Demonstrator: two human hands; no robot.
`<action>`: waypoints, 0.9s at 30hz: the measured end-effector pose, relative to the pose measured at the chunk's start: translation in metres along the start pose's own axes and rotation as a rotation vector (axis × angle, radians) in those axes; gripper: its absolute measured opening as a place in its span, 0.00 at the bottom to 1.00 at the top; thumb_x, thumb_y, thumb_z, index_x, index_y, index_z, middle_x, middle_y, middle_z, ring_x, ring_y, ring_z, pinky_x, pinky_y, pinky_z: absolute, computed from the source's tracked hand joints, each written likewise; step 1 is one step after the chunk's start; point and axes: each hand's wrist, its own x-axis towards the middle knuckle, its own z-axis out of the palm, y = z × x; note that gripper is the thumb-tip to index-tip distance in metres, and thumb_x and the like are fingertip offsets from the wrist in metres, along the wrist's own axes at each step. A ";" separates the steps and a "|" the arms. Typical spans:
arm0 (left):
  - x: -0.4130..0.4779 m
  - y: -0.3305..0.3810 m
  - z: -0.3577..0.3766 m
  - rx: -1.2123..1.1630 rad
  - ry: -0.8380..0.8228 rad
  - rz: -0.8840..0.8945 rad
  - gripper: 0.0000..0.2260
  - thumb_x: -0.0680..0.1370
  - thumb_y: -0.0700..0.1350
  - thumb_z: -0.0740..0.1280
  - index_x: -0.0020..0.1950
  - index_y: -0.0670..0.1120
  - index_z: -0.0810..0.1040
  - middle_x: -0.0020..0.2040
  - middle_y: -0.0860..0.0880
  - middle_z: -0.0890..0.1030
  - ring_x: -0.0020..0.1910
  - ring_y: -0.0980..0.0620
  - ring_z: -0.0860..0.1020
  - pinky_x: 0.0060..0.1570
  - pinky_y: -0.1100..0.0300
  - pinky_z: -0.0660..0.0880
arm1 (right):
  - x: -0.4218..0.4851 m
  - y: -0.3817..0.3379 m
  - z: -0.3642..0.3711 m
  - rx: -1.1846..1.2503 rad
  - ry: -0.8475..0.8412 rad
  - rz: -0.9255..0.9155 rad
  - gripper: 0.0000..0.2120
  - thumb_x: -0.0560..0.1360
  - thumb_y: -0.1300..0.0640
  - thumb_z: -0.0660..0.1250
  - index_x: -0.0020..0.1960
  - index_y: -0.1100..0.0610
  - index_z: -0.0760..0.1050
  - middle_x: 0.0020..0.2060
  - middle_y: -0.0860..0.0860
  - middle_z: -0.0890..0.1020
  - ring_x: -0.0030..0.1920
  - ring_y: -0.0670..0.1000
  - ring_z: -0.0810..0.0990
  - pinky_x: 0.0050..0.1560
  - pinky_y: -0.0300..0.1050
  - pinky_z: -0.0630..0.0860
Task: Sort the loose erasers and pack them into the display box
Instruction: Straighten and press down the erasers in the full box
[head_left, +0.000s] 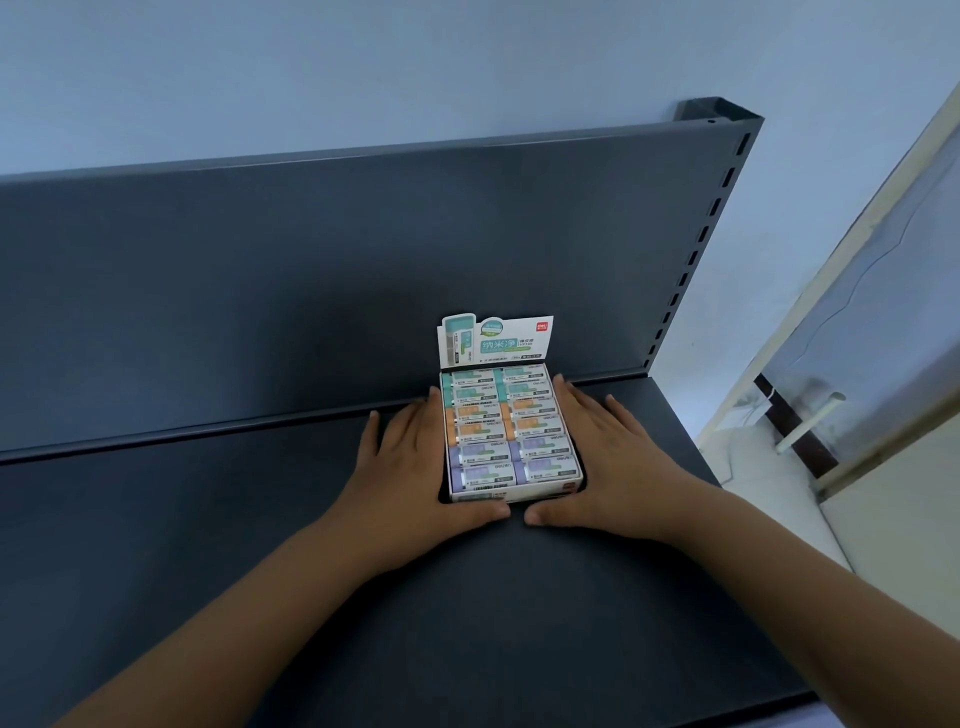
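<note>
Grey metal shelf (467, 597) fills the head view, with a matching back panel (311, 286) rising behind it. Box (498, 497) sits on the shelf near the back panel, right of centre. Its header card (493, 340) stands upright at the far end, printed in teal and white with a small red logo at one corner.

Erasers (509, 431) fill the box in two columns, lying flat and side by side. The far rows are teal, the middle rows orange, the near rows purple.

Left hand (421, 467) lies flat on the shelf against the box's left side, fingers straight and pointing toward the back panel. Its thumb runs along the front wall. Right hand (618, 457) mirrors it on the right side, fingers straight and thumb along the front. The two thumb tips nearly meet in front of the box. Neither hand curls round anything; both are flat and bracket the box.

Slotted upright (711, 218) edges the back panel on the right. Pale blue wall (363, 67) sits above.
</note>
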 end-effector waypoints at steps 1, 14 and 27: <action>0.001 0.000 0.000 -0.004 -0.005 0.004 0.56 0.64 0.79 0.62 0.79 0.58 0.34 0.81 0.57 0.51 0.80 0.55 0.48 0.78 0.40 0.40 | 0.001 -0.001 0.002 0.003 0.012 0.004 0.60 0.62 0.19 0.63 0.78 0.40 0.29 0.80 0.40 0.41 0.79 0.40 0.38 0.80 0.54 0.39; 0.001 0.004 0.002 -0.068 0.001 0.015 0.49 0.66 0.81 0.55 0.80 0.59 0.43 0.80 0.62 0.55 0.79 0.61 0.51 0.79 0.47 0.44 | 0.001 -0.011 0.001 0.029 0.085 0.001 0.52 0.67 0.21 0.62 0.78 0.36 0.36 0.80 0.38 0.49 0.80 0.42 0.46 0.80 0.54 0.45; 0.015 0.047 0.011 -1.336 0.132 -0.211 0.31 0.79 0.68 0.56 0.78 0.54 0.64 0.70 0.52 0.76 0.69 0.50 0.76 0.69 0.46 0.69 | 0.008 -0.056 0.004 1.157 0.309 0.080 0.19 0.82 0.62 0.63 0.69 0.45 0.69 0.60 0.45 0.83 0.61 0.48 0.82 0.66 0.53 0.76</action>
